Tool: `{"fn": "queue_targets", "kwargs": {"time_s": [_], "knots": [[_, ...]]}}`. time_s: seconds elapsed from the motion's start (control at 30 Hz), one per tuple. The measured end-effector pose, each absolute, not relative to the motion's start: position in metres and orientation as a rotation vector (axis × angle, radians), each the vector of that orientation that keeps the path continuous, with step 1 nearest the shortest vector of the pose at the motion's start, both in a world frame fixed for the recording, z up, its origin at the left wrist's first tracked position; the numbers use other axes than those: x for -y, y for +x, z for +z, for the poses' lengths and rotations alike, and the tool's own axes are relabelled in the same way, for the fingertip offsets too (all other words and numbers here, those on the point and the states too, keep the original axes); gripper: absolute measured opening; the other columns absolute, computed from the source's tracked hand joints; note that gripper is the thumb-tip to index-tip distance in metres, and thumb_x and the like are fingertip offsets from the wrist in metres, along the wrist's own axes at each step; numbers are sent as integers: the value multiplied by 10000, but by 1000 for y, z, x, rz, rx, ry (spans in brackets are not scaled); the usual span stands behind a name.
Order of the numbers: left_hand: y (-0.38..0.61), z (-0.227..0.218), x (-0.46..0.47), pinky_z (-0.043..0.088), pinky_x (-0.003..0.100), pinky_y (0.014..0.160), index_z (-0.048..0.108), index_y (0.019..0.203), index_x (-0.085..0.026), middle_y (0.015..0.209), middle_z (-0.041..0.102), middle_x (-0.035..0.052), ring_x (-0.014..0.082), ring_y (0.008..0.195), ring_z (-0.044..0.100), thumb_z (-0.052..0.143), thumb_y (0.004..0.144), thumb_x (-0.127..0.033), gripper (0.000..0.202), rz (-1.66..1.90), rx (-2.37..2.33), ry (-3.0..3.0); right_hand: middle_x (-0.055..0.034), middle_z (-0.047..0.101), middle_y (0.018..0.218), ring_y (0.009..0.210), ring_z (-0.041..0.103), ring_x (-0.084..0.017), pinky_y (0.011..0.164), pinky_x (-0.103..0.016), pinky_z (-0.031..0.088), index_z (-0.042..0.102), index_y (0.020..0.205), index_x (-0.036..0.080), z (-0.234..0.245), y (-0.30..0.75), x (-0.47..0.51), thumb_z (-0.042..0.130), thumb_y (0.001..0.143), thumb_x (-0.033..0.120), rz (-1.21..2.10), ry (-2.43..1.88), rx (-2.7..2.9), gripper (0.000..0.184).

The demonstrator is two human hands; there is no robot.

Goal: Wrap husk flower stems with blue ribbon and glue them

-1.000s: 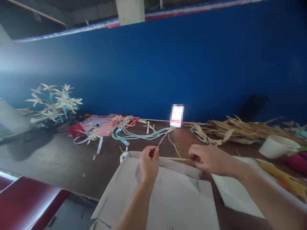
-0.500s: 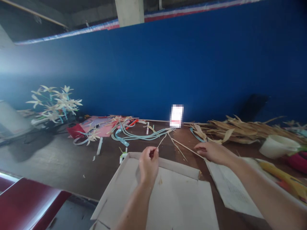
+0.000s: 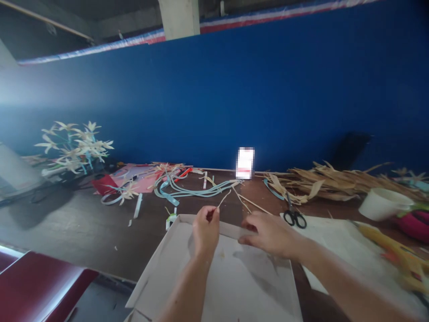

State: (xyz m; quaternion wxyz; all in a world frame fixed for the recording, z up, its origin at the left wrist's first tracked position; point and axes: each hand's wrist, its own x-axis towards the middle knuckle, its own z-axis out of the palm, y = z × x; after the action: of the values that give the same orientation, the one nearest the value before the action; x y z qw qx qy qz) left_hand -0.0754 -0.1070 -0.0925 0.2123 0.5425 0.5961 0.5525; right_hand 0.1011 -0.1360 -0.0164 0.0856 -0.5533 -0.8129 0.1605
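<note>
A thin pale strand (image 3: 224,199) is pinched between the thumb and fingers of my left hand (image 3: 205,230), over the back edge of a shallow white cardboard tray (image 3: 174,264). My right hand (image 3: 271,235) hovers over the tray's right back corner, thumb and fingers apart, with nothing visible between them. Just behind it, a thin pale stick (image 3: 258,204) lies on the dark table. Black-handled scissors (image 3: 295,219) rest right of that hand, partly on a white sheet (image 3: 326,237). Behind my left hand lies a looped bundle of pale blue stems (image 3: 201,191).
Dried husks (image 3: 338,183) pile up at the back right, near a white cup (image 3: 384,203) and a yellow glue gun (image 3: 398,255). Pale husk flowers (image 3: 78,145) stand far left. A bright blurred-out rectangle (image 3: 245,162) stands against the blue wall (image 3: 214,98).
My right hand has moved left and nearer, from beside the stick to over the tray, uncovering the scissors. My left hand still pinches the strand in nearly the same place.
</note>
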Motion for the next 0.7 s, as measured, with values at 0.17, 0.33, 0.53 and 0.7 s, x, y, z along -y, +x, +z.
{"fn": "queue_targets", "kwargs": {"time_s": [0.17,0.33,0.53,0.7], "knots": [[-76,-92,107,404,237,631,600,755,-179,704,611,9,128,648,539,504,769,-325,176,1533,-1643,1544,-54,621,897,806,566,-221,622,-280,363,623,853,237,-38,99,124,611,606,593,392,-1701,2398,433],[-76,-90,108,410,239,635,614,753,-176,716,626,16,134,657,554,520,754,-334,184,1539,-1655,1530,2,625,669,603,550,-158,484,-239,289,621,684,212,-51,102,110,643,573,561,818,-1741,2446,367],[-77,-75,107,408,233,624,620,743,-173,699,633,12,129,647,562,522,747,-337,191,1522,-1673,1521,-7,644,682,608,554,-142,478,-223,308,653,695,188,-53,105,105,629,626,457,975,-1620,2401,279],[-75,-46,105,413,226,602,632,743,-157,671,635,16,124,612,552,539,728,-345,211,1554,-1628,1516,-11,655,676,606,571,-150,499,-221,354,657,689,184,-46,119,101,608,644,435,1073,-1602,2249,259]]}}
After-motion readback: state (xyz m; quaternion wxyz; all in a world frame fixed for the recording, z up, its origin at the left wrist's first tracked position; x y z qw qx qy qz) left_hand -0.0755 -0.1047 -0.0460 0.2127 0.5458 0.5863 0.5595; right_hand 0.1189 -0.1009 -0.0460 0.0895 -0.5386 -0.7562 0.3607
